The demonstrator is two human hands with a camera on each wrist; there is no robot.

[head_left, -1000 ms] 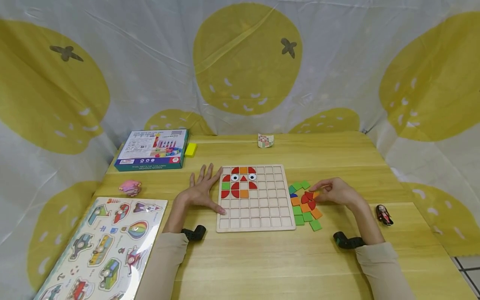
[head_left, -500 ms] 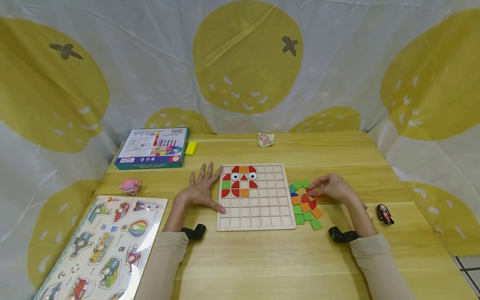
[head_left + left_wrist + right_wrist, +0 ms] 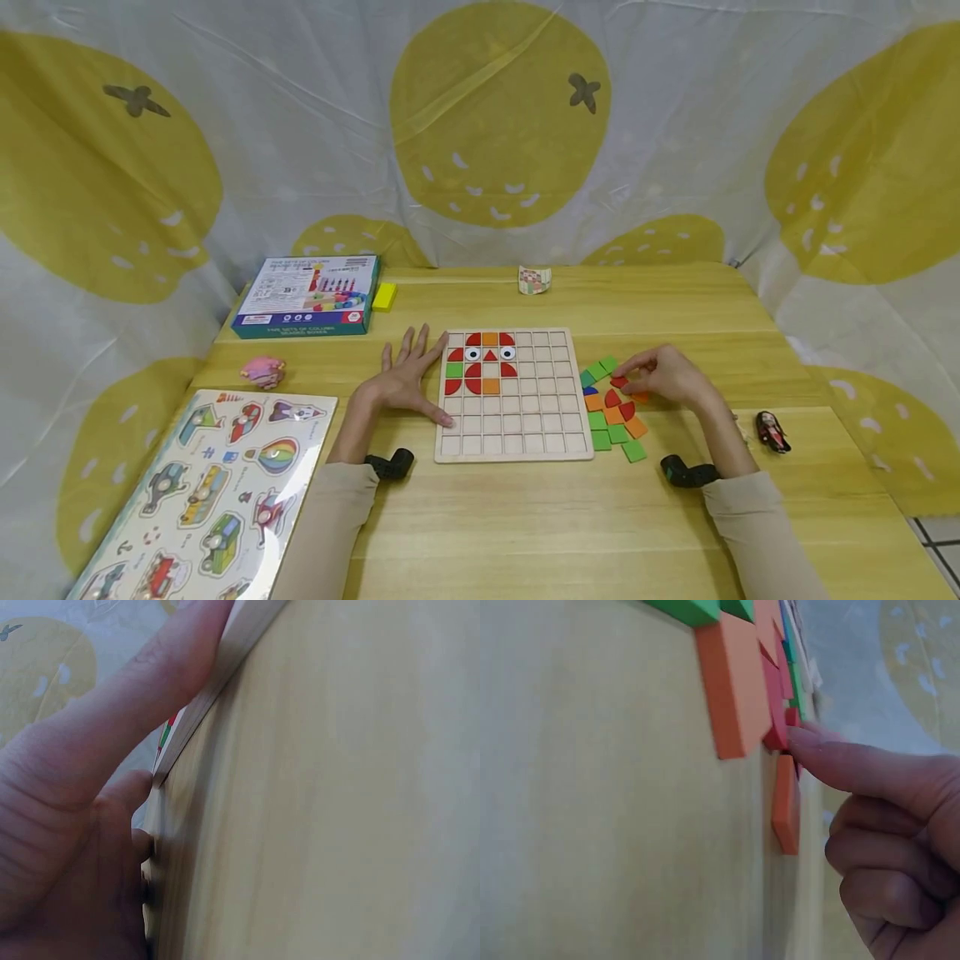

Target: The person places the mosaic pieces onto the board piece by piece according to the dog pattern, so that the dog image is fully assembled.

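A square wooden grid board [image 3: 525, 423] lies on the table with red, orange and green tiles and two eye tiles set in its upper left cells. My left hand [image 3: 405, 385] is spread along its left side, thumb on the frame and fingers straight. At the far end of the loose tiles [image 3: 617, 433], right of the board, my right hand [image 3: 667, 375] pinches a red tile [image 3: 618, 382] between thumb and index finger. The right wrist view shows the thumb [image 3: 855, 761] against the red pieces, other fingers curled; an orange tile [image 3: 785, 806] lies just below.
A picture puzzle board [image 3: 202, 492] lies at the left, a pink toy [image 3: 263, 372] beyond it. At the back are a boxed set [image 3: 306, 296], a yellow block [image 3: 385, 297] and a small patterned paper [image 3: 535, 280]. A small doll [image 3: 772, 432] lies right of my right forearm.
My right hand has shifted slightly left over the loose tiles, and its fingers have drawn a red tile away from the other red pieces. The left hand stays in place.
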